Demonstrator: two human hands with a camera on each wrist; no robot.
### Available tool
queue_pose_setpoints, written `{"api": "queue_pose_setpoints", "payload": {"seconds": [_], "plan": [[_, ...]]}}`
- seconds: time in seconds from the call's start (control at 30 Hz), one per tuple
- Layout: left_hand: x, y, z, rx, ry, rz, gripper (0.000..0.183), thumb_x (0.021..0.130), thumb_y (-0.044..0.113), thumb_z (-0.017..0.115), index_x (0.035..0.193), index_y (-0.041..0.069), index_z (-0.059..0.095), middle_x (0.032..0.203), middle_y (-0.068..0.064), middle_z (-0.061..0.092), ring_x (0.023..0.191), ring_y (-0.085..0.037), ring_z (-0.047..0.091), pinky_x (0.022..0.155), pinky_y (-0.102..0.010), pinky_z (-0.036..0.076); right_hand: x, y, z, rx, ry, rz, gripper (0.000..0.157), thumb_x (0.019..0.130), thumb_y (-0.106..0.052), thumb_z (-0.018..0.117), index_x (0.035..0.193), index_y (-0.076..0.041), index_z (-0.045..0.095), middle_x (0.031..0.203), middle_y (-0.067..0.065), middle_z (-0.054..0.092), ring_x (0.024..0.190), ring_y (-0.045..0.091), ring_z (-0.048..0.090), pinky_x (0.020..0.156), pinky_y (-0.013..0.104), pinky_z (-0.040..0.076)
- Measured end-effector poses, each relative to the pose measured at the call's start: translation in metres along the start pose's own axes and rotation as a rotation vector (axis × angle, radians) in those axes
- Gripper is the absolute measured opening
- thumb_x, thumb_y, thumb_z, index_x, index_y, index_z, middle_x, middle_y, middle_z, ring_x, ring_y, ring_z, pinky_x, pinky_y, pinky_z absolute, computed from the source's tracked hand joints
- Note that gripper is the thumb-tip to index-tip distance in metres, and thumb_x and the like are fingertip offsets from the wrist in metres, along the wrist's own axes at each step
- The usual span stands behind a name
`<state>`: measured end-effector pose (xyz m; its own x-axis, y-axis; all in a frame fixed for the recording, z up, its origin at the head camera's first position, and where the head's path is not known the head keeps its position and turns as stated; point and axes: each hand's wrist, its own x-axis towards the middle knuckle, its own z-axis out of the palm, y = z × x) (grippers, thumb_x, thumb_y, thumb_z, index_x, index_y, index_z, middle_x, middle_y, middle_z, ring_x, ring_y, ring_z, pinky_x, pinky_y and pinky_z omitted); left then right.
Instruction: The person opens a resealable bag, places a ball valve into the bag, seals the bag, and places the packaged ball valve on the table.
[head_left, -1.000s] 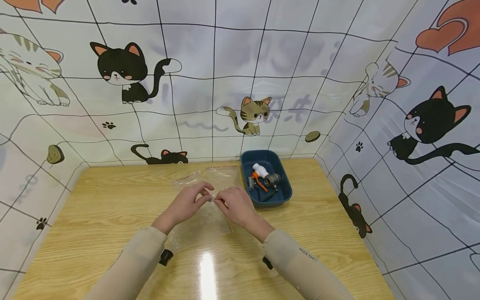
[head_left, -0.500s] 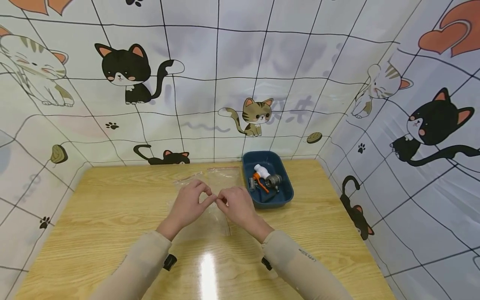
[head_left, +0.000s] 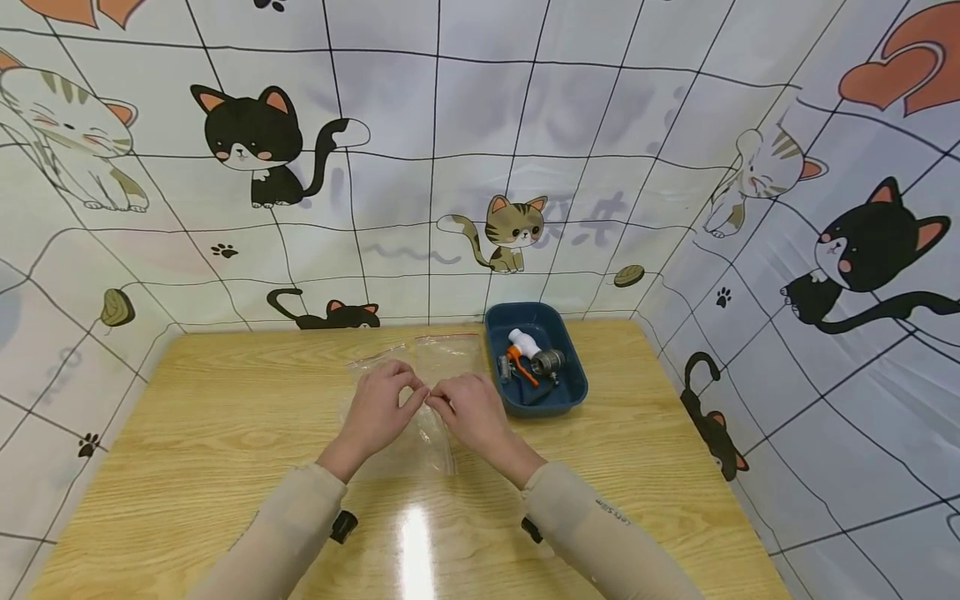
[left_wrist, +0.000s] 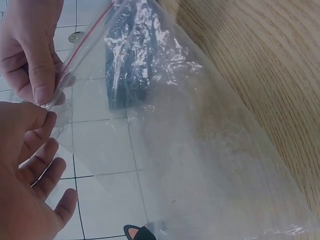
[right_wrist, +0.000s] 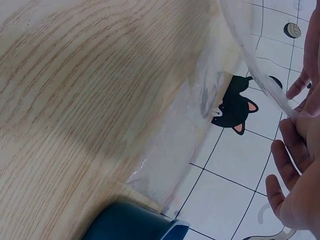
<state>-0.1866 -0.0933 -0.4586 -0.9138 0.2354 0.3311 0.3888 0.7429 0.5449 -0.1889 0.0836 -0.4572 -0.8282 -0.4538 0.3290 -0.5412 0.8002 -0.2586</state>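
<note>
Between my two hands hangs a clear zip-lock bag [left_wrist: 200,135] with a red line along its mouth. My left hand [head_left: 377,410] pinches that mouth edge between thumb and forefinger, its other fingers loosely bent in the left wrist view. Close beside it, my right hand [head_left: 472,410] pinches the same edge, thumb and forefinger together. The fingertips of both hands nearly meet. See-through film makes it hard to tell whether the mouth is parted. Behind the hands, another clear zip-lock bag [right_wrist: 167,145] lies flat on the table.
A dark blue bin [head_left: 573,385] stands just right of my right hand. Inside are a white fitting [head_left: 522,342], an orange-handled part [head_left: 521,365] and a grey metal fitting [head_left: 547,361]. The wooden table [head_left: 225,442] meets a cat-patterned cloth wall [head_left: 390,192].
The left thumb and fingertips have come closer together and nearer the right hand. The bag's hanging edge has swung slightly left. The bin's contents look unchanged.
</note>
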Motion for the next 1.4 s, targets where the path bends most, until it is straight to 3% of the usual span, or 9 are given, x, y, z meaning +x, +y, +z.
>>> {"api": "queue_pose_setpoints", "payload": {"seconds": [0.27,0.5,0.6,0.7,0.9,1.0,1.2,1.4], "plan": [[0.001,-0.002,0.001,-0.017,0.028,0.044,0.011,0.091,0.020,0.067,0.081,0.016,0.068,0.098,-0.002,0.063,0.098,-0.025,0.060,0.086,-0.052,0.045,0.000,-0.002,0.000,0.055,0.015,0.020,0.017,0.098,-0.027,0.059,0.097,-0.022,0.075,0.083,-0.008,0.073,0.072,0.010,0.062,0.084,0.038,0.050],[0.000,-0.002,0.004,-0.037,0.009,0.076,0.013,0.092,0.018,0.065,0.080,0.013,0.066,0.101,-0.005,0.063,0.103,-0.028,0.057,0.088,-0.049,0.045,0.002,-0.002,0.000,0.158,-0.034,0.092,0.019,0.097,-0.025,0.059,0.101,-0.021,0.077,0.085,-0.007,0.074,0.070,0.009,0.058,0.072,0.029,0.047],[0.000,-0.001,0.005,-0.013,0.004,0.077,0.012,0.093,0.017,0.063,0.081,0.015,0.066,0.102,-0.005,0.063,0.105,-0.027,0.056,0.088,-0.050,0.044,0.002,-0.003,0.001,0.105,-0.031,0.085,0.017,0.096,-0.027,0.060,0.098,-0.022,0.077,0.083,-0.009,0.074,0.072,0.010,0.060,0.079,0.033,0.049],[-0.001,0.000,0.006,0.038,0.005,0.090,0.011,0.092,0.016,0.063,0.081,0.016,0.065,0.103,-0.003,0.063,0.107,-0.027,0.055,0.089,-0.052,0.043,0.001,-0.004,0.003,-0.022,-0.015,0.062,0.016,0.095,-0.030,0.062,0.093,-0.026,0.076,0.079,-0.013,0.072,0.077,0.011,0.062,0.087,0.037,0.047],[-0.003,0.004,0.007,0.134,0.025,0.102,0.009,0.092,0.015,0.063,0.083,0.015,0.065,0.104,-0.003,0.065,0.108,-0.027,0.058,0.094,-0.053,0.045,-0.003,-0.008,0.008,-0.233,0.117,0.002,0.015,0.094,-0.033,0.063,0.086,-0.027,0.074,0.080,-0.011,0.073,0.087,0.012,0.066,0.097,0.037,0.044],[-0.003,0.006,0.008,0.119,0.017,0.077,0.008,0.093,0.015,0.063,0.086,0.013,0.065,0.105,-0.004,0.066,0.104,-0.026,0.061,0.092,-0.047,0.049,-0.004,-0.009,0.008,-0.262,0.182,-0.027,0.013,0.093,-0.032,0.064,0.088,-0.026,0.074,0.085,-0.010,0.075,0.088,0.012,0.067,0.096,0.036,0.045],[-0.003,0.008,0.007,0.054,-0.021,0.033,0.006,0.094,0.014,0.061,0.090,0.011,0.064,0.109,-0.005,0.065,0.102,-0.024,0.062,0.080,-0.038,0.053,-0.006,-0.009,0.011,-0.285,0.201,-0.050,0.012,0.094,-0.031,0.064,0.094,-0.024,0.073,0.093,-0.010,0.074,0.093,0.012,0.067,0.099,0.035,0.046],[-0.002,0.004,0.007,0.086,0.010,0.137,0.008,0.091,0.009,0.062,0.082,0.010,0.063,0.105,-0.006,0.066,0.104,-0.026,0.062,0.087,-0.043,0.052,-0.006,-0.010,0.011,-0.269,0.164,-0.032,0.013,0.095,-0.031,0.063,0.091,-0.025,0.074,0.091,-0.010,0.075,0.104,0.013,0.063,0.111,0.047,0.035]]}}
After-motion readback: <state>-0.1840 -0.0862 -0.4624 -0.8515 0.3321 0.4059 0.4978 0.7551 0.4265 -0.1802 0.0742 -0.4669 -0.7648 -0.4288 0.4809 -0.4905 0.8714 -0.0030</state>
